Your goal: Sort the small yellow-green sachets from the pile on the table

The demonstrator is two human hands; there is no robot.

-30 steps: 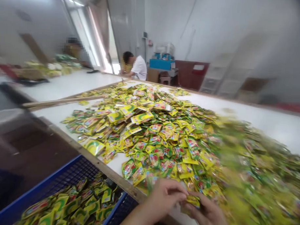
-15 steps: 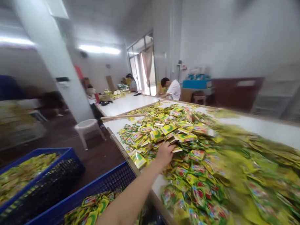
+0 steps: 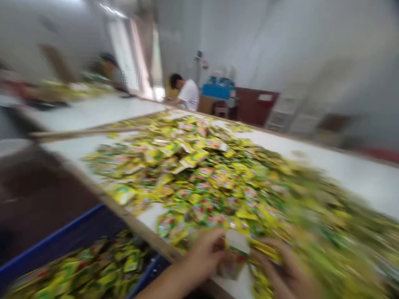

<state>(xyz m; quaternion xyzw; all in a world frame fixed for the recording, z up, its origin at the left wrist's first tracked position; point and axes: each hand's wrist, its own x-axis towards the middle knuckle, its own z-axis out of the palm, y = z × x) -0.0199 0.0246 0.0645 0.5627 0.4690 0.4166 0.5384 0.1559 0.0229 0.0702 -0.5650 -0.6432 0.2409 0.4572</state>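
My left hand point(image 3: 206, 253) is closed around the side of a small carton point(image 3: 237, 243) with a pale flap or face, held low at the table's near edge. Just right of it, my right hand point(image 3: 288, 272) pinches a yellow packet point(image 3: 266, 250) between thumb and fingers, close against the carton. Motion blur hides the finer detail of both. A wide heap of yellow and green packets point(image 3: 214, 185) spreads over the white table beyond my hands. Several flat yellow cartons point(image 3: 192, 159) lie on top of the heap.
A blue crate point(image 3: 68, 245) of packets stands below the table's wooden edge point(image 3: 119, 207) on the left. A person in a white top point(image 3: 189, 94) leans over the far side, and another person point(image 3: 112, 72) is blurred at the back left. A wooden strip point(image 3: 89, 131) divides the tables.
My view has turned right. My left hand has come back from the cartons on the heap to the near edge, now with a carton. My right hand has come into view with a packet.
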